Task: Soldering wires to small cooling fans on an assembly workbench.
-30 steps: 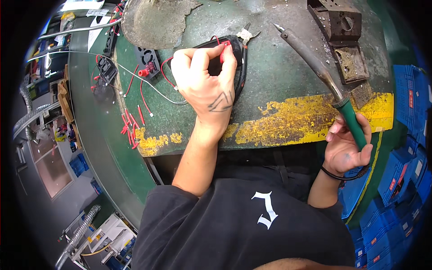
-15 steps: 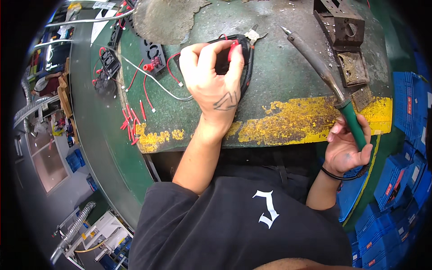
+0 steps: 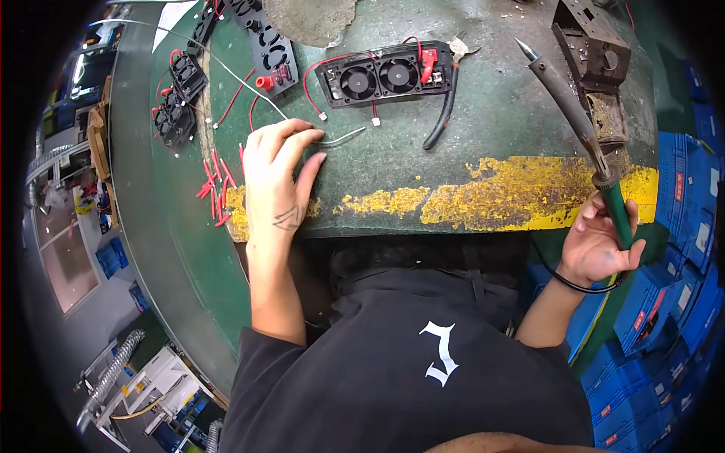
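At a green workbench (image 3: 483,128) with worn yellow paint along its near edge, we hold a soldering iron (image 3: 581,128) in our right hand (image 3: 600,245), fingers wrapped tight round its green handle just off the bench edge. The iron's long axis runs up and to the left from that grip, across the yellow strip, its dark barrel ending in a bare tip that points away from us toward the far side of the bench, near a rusty metal stand (image 3: 596,68). Our left hand (image 3: 276,177) lies on the bench, fingers loosely spread and curled over the end of a thin grey solder wire (image 3: 343,136), whose free end sticks out to the right; whether we pinch it or merely touch it, we cannot tell. Beyond the wire sits a black twin-fan unit (image 3: 377,75) with red leads, its length running left to right, and black-handled cutters (image 3: 445,106) lie just beside its right end. More fan units (image 3: 177,98) and loose red wire pieces (image 3: 215,181) lie to the left, and blue crates (image 3: 680,287) stand at right.
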The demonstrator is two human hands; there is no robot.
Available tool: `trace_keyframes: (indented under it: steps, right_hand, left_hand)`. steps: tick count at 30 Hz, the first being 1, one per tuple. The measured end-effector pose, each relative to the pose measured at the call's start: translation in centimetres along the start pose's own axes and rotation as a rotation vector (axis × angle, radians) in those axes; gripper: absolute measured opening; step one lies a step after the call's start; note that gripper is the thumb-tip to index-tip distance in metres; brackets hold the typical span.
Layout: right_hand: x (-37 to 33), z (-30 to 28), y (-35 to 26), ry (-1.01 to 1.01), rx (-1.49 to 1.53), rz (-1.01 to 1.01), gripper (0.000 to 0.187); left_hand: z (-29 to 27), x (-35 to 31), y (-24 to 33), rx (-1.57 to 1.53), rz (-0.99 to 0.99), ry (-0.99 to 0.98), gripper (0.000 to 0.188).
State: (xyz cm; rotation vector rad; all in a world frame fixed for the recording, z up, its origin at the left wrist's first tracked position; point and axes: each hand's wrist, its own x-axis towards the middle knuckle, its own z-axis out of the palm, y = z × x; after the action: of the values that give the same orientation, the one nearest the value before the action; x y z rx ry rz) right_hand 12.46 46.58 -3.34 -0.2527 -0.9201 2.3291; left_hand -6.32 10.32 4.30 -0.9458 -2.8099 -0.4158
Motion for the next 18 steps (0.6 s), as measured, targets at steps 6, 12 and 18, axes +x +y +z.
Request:
trace_keyframes:
  steps: [6,12,18]
  right_hand:
    - [0.2,1.3,-1.4,0.051,-0.221,0.007,0.054]
    - [2.6,2.8,-0.5,0.025,-0.125,0.030,0.052]
    - [3.4,3.2,1.2,0.053,-0.156,0.063,0.050]
  left_hand:
    - [-0.6,1.1,-0.2,-0.142,0.110,0.337,0.018]
    - [-1.3,5.6,1.3,-0.302,0.086,0.418,0.026]
    - [1.7,9.4,3.2,-0.395,0.224,0.366,0.025]
